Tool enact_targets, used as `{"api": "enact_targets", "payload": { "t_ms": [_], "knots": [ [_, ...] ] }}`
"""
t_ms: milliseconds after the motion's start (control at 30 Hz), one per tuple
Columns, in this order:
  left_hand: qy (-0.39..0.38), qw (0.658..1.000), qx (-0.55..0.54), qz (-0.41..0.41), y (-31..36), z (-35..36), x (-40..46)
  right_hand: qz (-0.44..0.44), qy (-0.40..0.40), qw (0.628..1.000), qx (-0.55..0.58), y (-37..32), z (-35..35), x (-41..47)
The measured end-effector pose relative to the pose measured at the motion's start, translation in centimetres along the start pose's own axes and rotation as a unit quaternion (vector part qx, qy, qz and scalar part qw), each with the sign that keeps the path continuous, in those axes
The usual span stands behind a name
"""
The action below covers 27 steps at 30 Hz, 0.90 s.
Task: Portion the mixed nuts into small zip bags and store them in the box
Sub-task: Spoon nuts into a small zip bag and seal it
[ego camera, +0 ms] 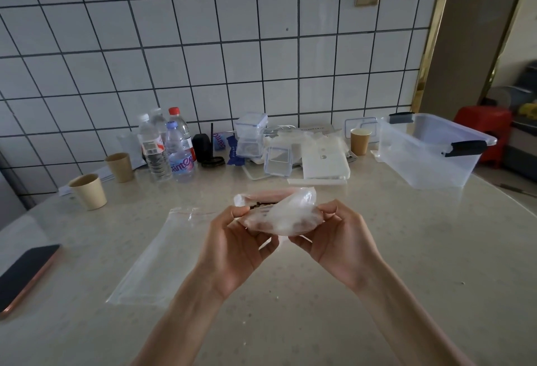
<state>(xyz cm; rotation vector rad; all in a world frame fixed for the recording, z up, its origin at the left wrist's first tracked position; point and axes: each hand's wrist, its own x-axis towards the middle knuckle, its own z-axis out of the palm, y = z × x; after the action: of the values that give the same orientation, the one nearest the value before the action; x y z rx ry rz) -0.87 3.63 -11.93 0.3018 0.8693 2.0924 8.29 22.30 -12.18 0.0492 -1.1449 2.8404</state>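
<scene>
The bench [377, 249] looks like smooth, faintly glossy speckled stone; the zip bag [279, 214] is thin, crinkled clear plastic, the storage box [430, 156] clear rigid plastic, the wall [203, 46] glazed white tile

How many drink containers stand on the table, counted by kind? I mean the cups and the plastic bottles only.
Paper cups: 3
Plastic bottles: 4
Total: 7
</scene>
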Motion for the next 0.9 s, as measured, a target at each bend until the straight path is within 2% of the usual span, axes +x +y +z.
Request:
{"api": "enact_targets", "payload": {
  "t_ms": [167, 300, 400, 533, 633, 800, 900],
  "knots": [
    [-0.028, 0.994, 0.100, 0.030, -0.1, 0.3, 0.0, -0.031, -0.014, 0.999, 0.008, 0.1, -0.4, -0.2],
    [0.027, 0.969, 0.234, 0.074, -0.1, 0.7, -0.4, -0.055, 0.009, 0.991, -0.120, 0.1, -0.7, -0.5],
    [0.122, 0.924, 0.337, 0.129, -0.8, 1.4, -0.4, -0.052, 0.076, 0.970, -0.224, 0.5, -0.4, -0.5],
    [0.216, 0.853, 0.424, 0.213, -2.2, 1.5, 0.3, -0.088, 0.209, 0.932, -0.284, 1.4, 0.7, 0.0],
    [0.234, 0.790, 0.493, 0.281, -2.5, 1.1, 0.6, -0.110, 0.264, 0.916, -0.282, 1.8, 1.0, 0.4],
    [0.264, 0.724, 0.523, 0.364, -1.6, 0.2, 0.3, -0.168, 0.301, 0.887, -0.307, 1.6, 0.6, 0.3],
    [0.280, 0.684, 0.558, 0.377, -1.3, -0.4, 0.1, -0.179, 0.311, 0.880, -0.312, 1.6, 0.4, 0.1]
  ]
}}
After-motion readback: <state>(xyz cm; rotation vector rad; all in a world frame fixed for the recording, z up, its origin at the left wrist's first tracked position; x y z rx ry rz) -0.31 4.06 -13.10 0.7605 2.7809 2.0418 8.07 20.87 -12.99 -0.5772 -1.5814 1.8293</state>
